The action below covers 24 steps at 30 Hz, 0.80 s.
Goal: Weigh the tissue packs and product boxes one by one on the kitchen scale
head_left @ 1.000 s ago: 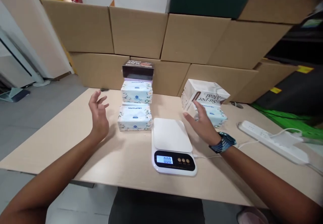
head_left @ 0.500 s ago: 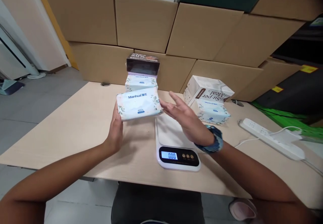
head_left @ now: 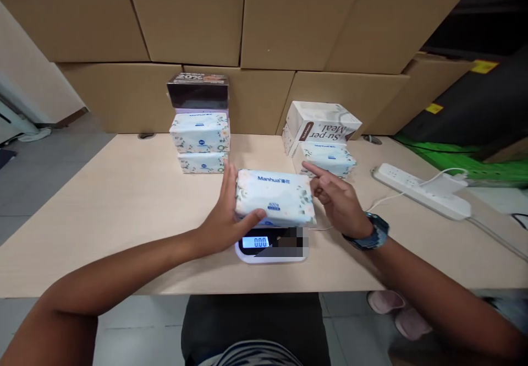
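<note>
A white-and-blue flowered tissue pack (head_left: 272, 194) is over the platform of a white digital scale (head_left: 243, 255), hiding most of it; whether it touches the platform I cannot tell. The scale's display reads 0.00. My left hand (head_left: 226, 217) grips the pack's left end, thumb over the front edge. My right hand (head_left: 336, 198) is at the pack's right end, index finger stretched out and the other fingers curled; contact there is partly hidden. Behind on the left, two more tissue packs (head_left: 201, 134) are stacked. Another tissue pack (head_left: 328, 159) sits behind my right hand.
A dark box (head_left: 198, 93) rises behind the left stack. A white box lettered "Su-per Meal" (head_left: 322, 124) stands at the back right. A white power strip (head_left: 421, 190) with a cable lies at right. Cardboard boxes (head_left: 185, 14) wall off the table's rear.
The tissue pack has moved right and down over the scale, held by my left hand. My right hand has drawn its fingers in. The view has shifted.
</note>
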Available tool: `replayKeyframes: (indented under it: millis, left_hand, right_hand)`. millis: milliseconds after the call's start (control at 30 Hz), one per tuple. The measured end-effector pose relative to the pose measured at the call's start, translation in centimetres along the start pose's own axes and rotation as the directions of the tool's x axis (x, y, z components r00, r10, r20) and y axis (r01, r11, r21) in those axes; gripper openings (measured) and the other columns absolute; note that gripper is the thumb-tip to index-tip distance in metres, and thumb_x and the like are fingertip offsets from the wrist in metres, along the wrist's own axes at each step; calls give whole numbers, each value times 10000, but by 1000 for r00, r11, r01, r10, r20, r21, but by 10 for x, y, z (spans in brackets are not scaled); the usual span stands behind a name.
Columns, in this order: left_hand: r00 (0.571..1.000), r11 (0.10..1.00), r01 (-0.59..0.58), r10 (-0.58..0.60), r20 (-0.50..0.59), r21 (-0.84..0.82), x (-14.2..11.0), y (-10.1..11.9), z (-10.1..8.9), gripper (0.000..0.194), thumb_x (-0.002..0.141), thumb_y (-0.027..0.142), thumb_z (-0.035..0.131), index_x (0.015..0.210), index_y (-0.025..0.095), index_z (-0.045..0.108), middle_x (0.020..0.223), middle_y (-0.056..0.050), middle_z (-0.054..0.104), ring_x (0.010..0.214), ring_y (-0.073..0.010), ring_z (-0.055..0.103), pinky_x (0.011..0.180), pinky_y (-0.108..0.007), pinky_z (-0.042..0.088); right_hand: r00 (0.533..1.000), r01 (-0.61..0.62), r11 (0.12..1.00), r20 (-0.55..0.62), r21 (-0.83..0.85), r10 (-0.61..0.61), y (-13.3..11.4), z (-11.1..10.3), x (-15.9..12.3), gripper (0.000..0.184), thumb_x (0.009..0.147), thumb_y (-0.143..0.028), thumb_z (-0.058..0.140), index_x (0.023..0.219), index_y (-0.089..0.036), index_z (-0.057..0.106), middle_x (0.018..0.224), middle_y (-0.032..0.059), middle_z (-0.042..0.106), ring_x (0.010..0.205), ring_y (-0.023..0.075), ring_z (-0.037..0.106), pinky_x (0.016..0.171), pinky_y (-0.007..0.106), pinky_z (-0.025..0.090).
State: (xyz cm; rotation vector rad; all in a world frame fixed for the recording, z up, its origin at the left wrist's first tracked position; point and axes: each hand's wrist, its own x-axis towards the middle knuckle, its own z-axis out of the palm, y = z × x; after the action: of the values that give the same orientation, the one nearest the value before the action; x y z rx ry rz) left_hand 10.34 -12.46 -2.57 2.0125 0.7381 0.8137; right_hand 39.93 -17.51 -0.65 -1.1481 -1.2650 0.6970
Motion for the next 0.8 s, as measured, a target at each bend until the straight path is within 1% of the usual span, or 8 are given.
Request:
replayKeyframes:
  millis: [100,167,233,367,467,533,667,800]
  left_hand:
    - [999,997,40,-39,22,-58,10,-15,-1,1389,972,657,781,1743,371,-337,1939,-130,-104,1811,-438,-4,1470,-710,89]
    - [997,994,44,-37,68,-96,12,-26,-3,1371,982,628,781,1741,387,-336,1943,-139,-31,1805,-432,108,1463,-700,188]
    - [996,993,19,-8,94,-116,11,-34,-5,1323,995,574,786,1747,450,-295,1948,-103,-1,1796,-420,179,1455,-681,254]
    - [995,992,-40,51,89,-123,9,-31,-5,1271,975,422,845,1777,535,-134,1931,-40,162,1769,-409,272,1449,-668,290]
    - [998,976,31,-18,65,-213,11,-20,-3,1233,938,356,883,1804,515,19,1899,-31,271,1750,-419,315,1441,-676,303]
    - [996,952,82,-73,42,-294,14,-14,-2,1266,855,347,953,1811,464,130,1870,-52,332,1750,-440,298,1433,-682,308]
    - [984,912,152,-177,-30,-380,16,-12,1,1330,692,345,1052,1775,400,282,1872,-72,307,1767,-463,233,1454,-659,238]
    - [979,917,165,-197,-53,-362,16,-12,1,1331,653,379,1068,1753,370,318,1894,-75,258,1785,-468,173,1459,-668,193]
  right_hand:
    - [999,29,998,38,-57,-27,24,-3,3,685,929,-763,747,1461,-333,760,1118,56,807,1040,201,763,1010,394,667]
    - [996,59,993,69,-107,-51,34,-6,-3,697,959,-746,723,1540,-361,700,1460,81,758,1332,262,727,1191,468,617]
    - [992,97,981,91,-170,-83,37,-10,-13,710,975,-724,720,1587,-369,658,1630,78,669,1496,304,648,1278,512,566]
    - [989,134,968,86,-213,-118,27,-14,-31,620,1021,-666,689,1571,-379,673,1599,68,695,1447,315,690,1242,523,602]
    - [995,93,972,38,-217,-87,18,-13,-33,501,1068,-622,629,1498,-384,730,1528,69,733,1344,300,743,1211,531,626]
    - [993,117,965,19,-233,-116,16,-11,-33,490,1069,-611,634,1487,-380,741,1495,74,747,1313,294,755,1187,525,644]
    - [980,198,958,60,-207,-190,19,-11,-36,480,1088,-543,641,1547,-416,697,1537,55,729,1336,246,745,1175,435,647]
    - [979,205,958,57,-198,-198,21,-11,-39,453,1114,-503,609,1553,-430,693,1565,29,716,1441,230,690,1281,401,560]
